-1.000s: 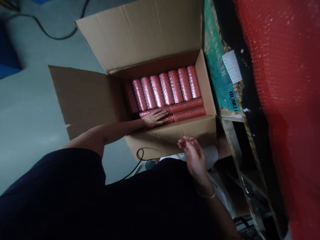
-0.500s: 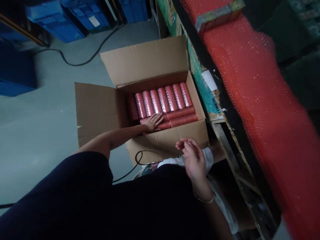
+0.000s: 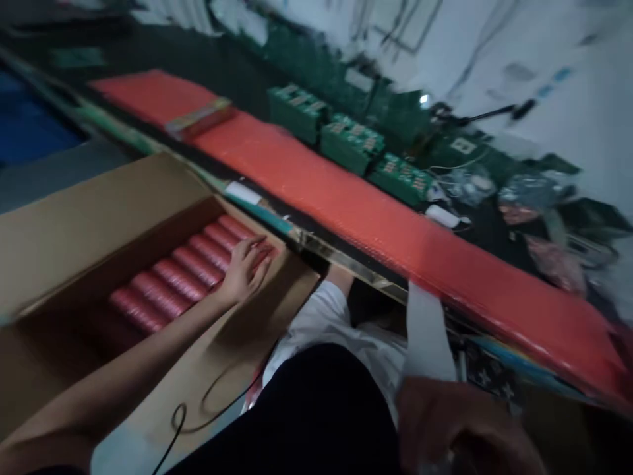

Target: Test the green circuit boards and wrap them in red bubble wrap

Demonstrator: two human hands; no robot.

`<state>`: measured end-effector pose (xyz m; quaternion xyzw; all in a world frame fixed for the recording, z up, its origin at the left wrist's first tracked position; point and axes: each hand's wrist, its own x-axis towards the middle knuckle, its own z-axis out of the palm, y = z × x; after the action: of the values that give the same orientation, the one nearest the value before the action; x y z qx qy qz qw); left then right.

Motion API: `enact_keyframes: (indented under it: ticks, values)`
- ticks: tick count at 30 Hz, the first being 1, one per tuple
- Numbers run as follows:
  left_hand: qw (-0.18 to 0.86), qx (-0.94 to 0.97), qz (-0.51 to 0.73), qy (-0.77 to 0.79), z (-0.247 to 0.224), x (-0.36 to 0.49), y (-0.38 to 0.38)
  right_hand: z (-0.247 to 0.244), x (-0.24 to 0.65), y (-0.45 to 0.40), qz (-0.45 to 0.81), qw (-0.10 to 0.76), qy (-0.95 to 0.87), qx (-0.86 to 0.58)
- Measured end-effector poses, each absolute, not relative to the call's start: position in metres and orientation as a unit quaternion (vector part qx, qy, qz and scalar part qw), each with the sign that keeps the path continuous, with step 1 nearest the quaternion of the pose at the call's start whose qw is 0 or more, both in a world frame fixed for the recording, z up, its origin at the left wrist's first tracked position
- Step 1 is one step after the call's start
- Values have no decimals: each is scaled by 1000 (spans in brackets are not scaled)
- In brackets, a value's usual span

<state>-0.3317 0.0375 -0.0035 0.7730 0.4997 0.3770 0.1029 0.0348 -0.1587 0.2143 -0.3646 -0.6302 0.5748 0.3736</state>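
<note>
My left hand (image 3: 246, 270) reaches over the right end of an open cardboard box (image 3: 113, 221), its fingers apart and resting on or just above the red bubble-wrapped rolls (image 3: 178, 280). Several of these rolls lie side by side in the box; my forearm hides part of them. Low in the view my right hand (image 3: 467, 429) is dark and smeared by motion, so its grip is unclear. Just above it hangs a white strip (image 3: 430, 333), and I cannot tell whether the hand touches it.
Along the workbench runs a long red bubble-wrap sheet (image 3: 316, 188), with a narrow box (image 3: 200, 119) lying on it. Green circuit-board blocks (image 3: 351, 142) stand behind. A black cable (image 3: 180, 419) loops below the cardboard box.
My view has swung right toward the workbench. My left hand has shifted to the box's right end, and my right hand has moved away from the box, to the lower right.
</note>
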Motion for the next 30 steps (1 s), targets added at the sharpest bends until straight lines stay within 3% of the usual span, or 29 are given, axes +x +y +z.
enact_keyframes:
  ticks: [4,6,8,14,20,30]
  values:
    - [87,835,433,328,69,-215,79,197,139,-146,327,459,-547,-619]
    - [87,862,419,272,92,-159,111,176,185,-123,200,518,-468,-688]
    - [88,889,373,249,111,-108,154,154,221,-99,149,526,-418,-726]
    - [31,938,159,306,149,15,284,105,274,-59,110,512,-407,-748]
    - [-13,942,-4,335,133,66,341,76,305,-49,144,514,-370,-761]
    - [-34,957,-49,283,121,56,368,62,318,-48,141,483,-355,-788]
